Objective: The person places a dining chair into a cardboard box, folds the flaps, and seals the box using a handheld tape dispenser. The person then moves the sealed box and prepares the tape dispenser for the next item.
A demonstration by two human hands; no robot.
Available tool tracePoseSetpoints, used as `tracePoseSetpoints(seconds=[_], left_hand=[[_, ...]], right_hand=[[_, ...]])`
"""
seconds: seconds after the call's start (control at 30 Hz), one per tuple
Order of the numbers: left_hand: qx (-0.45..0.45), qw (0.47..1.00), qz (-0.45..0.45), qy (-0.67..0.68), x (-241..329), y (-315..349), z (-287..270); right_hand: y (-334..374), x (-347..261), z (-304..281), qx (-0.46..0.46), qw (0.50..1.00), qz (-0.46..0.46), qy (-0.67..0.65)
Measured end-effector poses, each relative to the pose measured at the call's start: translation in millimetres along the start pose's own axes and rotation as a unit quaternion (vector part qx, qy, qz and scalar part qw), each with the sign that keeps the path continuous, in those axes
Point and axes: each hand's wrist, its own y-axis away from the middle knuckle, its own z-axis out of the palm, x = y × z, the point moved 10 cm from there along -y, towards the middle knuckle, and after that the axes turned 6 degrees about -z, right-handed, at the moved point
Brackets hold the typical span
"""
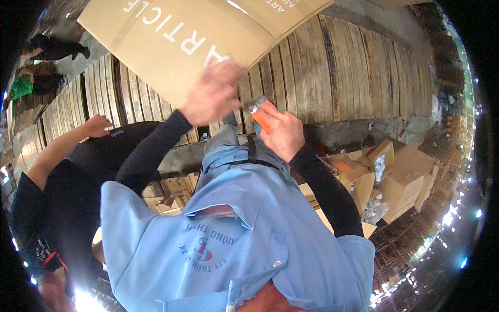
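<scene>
A large brown cardboard box [156, 47] with white lettering lies on the wooden slats at the top of the head view. Over its near corner is my left hand [210, 99], blurred by motion, its fingers spread; whether they touch the cardboard I cannot tell. To the right of that corner, my right hand [283, 134] is closed around an orange object with a shiny greyish end [262, 115]. That end points toward my left hand. What kind of object it is does not show.
Wooden slats [358, 67] stretch in a long row across the far side. At the left stands a co-worker in black [73, 171], one arm reaching toward the slats. Opened cardboard boxes [400, 182] with plastic wrap sit at the right. More people [57, 47] are farther off, top left.
</scene>
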Motion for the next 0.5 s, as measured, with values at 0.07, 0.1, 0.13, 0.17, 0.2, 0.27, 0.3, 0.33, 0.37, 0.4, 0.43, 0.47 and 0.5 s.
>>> tracePoseSetpoints(seconds=[0.07, 0.1, 0.13, 0.17, 0.2, 0.27, 0.3, 0.33, 0.37, 0.4, 0.43, 0.47, 0.5], left_hand=[[-0.231, 0.971, 0.012, -0.065, 42, 5, 60], [-0.239, 0.949, 0.063, -0.197, 45, 15, 83], [-0.241, 0.907, 0.114, -0.327, 43, 25, 106], [-0.287, 0.874, 0.122, -0.372, 37, 31, 120], [-0.332, 0.836, 0.129, -0.416, 30, 36, 131], [-0.429, 0.784, 0.111, -0.435, 13, 51, 161], [-0.477, 0.771, 0.089, -0.412, 3, 61, 184], [-0.525, 0.755, 0.072, -0.386, -3, 79, 209], [-0.483, 0.811, 0.019, -0.329, 0, 85, 219], [-0.443, 0.861, -0.034, -0.248, 1, 76, 212], [-0.397, 0.901, -0.083, -0.154, 3, 67, 202], [-0.349, 0.929, -0.110, -0.058, 7, 58, 193], [-0.272, 0.940, -0.190, 0.085, 14, 47, 161]], right_hand=[[14, 10, 13, -0.022, 0.999, 0.029, 0.017], [10, 15, 18, 0.006, 1.000, 0.011, 0.016], [2, 18, 29, -0.014, 0.999, 0.008, 0.031], [-12, 19, 39, -0.032, 0.998, 0.003, 0.048], [-28, 20, 47, -0.049, 0.997, -0.002, 0.066], [-60, 25, 83, -0.237, 0.955, 0.015, 0.179], [-64, 42, 106, -0.259, 0.949, 0.017, 0.177], [-56, 61, 135, -0.283, 0.943, 0.025, 0.173], [-44, 75, 148, -0.285, 0.944, 0.044, 0.158], [-43, 91, 150, -0.282, 0.946, 0.056, 0.149], [-37, 104, 153, -0.338, 0.929, 0.059, 0.137], [-31, 113, 138, -0.307, 0.946, 0.084, 0.061], [-19, 129, 122, -0.214, 0.974, 0.073, -0.031]])
